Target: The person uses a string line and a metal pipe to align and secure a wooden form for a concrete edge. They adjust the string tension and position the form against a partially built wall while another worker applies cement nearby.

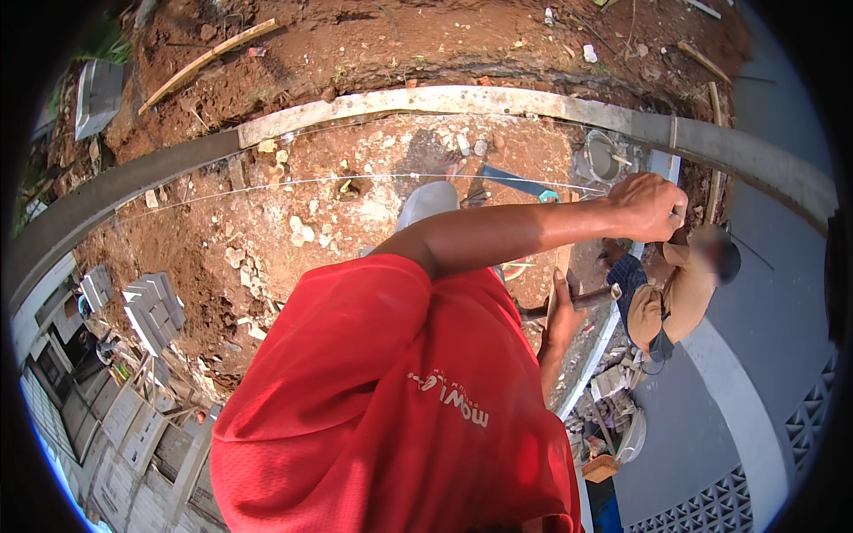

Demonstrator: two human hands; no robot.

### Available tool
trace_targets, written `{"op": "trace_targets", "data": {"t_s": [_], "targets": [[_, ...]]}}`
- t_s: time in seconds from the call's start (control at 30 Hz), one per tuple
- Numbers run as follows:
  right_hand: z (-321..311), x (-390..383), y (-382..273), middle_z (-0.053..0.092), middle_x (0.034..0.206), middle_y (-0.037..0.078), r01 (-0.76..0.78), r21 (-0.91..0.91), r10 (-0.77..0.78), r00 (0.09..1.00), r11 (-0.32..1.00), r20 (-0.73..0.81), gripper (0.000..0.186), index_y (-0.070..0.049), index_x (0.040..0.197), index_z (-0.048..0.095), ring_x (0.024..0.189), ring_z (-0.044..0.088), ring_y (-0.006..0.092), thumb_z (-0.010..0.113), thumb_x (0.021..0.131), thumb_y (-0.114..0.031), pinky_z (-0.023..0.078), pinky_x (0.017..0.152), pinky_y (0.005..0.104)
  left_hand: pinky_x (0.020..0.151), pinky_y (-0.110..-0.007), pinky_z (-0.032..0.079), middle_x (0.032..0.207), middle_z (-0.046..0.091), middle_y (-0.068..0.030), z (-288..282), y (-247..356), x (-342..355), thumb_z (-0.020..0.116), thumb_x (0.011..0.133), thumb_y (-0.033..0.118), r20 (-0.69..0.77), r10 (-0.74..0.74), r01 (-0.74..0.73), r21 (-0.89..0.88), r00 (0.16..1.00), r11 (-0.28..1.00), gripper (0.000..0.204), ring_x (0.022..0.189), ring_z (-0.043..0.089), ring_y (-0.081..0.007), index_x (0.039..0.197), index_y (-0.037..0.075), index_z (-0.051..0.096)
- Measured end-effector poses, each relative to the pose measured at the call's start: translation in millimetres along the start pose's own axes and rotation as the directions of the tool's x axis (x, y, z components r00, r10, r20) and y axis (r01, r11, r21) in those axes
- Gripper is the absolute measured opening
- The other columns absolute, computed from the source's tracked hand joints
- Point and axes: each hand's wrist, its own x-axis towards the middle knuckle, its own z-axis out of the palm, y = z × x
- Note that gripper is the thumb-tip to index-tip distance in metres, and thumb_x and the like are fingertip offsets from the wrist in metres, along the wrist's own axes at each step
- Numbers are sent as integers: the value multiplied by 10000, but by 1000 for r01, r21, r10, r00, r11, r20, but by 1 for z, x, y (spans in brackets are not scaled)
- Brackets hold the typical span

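My left arm reaches across to the right, and my left hand point(653, 207) is closed in a fist; what it holds, if anything, is hidden. A thin white string point(391, 176) runs across the ground and ends close to that hand. Lower down, my right hand point(562, 313) is closed around a dark rod-like handle point(593, 299) with a pale end. Its other end passes behind my red shirt. Beyond my left forearm, a handsaw point(514, 180) with a teal grip lies on the soil.
A person in tan clothes point(680, 298) is bent low just right of my hands. A bucket point(586, 160) of grey mix stands near a long concrete beam point(391, 102). Grey blocks point(153, 311) are stacked at left. Rubble and a white basin point(633, 437) lie along the right wall.
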Motion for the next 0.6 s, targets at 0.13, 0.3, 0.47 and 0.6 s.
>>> {"op": "trace_targets", "data": {"t_s": [0.13,0.3,0.47,0.6], "targets": [[-1,-1,2,675,1211,150,-18,5,18,999,1000,-50,462,99,1231,664,1115,591,218,809,885,-170,430,1048,376,858,-471,574,816,757,-173,-1,2,2,733,819,185,28,-9,9,-4,1000,1000,124,825,742,-377,903,116,793],[4,-6,-8,677,1209,159,-44,-41,42,998,998,-47,459,103,1224,665,1120,592,215,809,884,-170,422,1052,378,844,-477,572,777,744,-179,-9,6,1,728,829,175,32,-25,25,3,999,1000,118,804,739,-370,907,115,793],[5,-4,-1,676,1196,139,-21,1,21,1000,1000,-20,436,100,1221,667,1107,588,210,782,906,-179,418,1047,366,822,-481,568,705,718,-189,-8,3,3,721,836,157,41,21,-20,-13,999,1000,111,735,731,-359,900,100,790],[8,-5,-1,678,1196,133,-23,28,23,1000,999,-6,441,88,1233,664,1103,585,211,774,913,-196,412,1047,367,818,-479,571,666,704,-185,-10,4,6,721,837,155,49,20,-19,-16,999,1000,113,693,722,-350,902,95,791]]}}
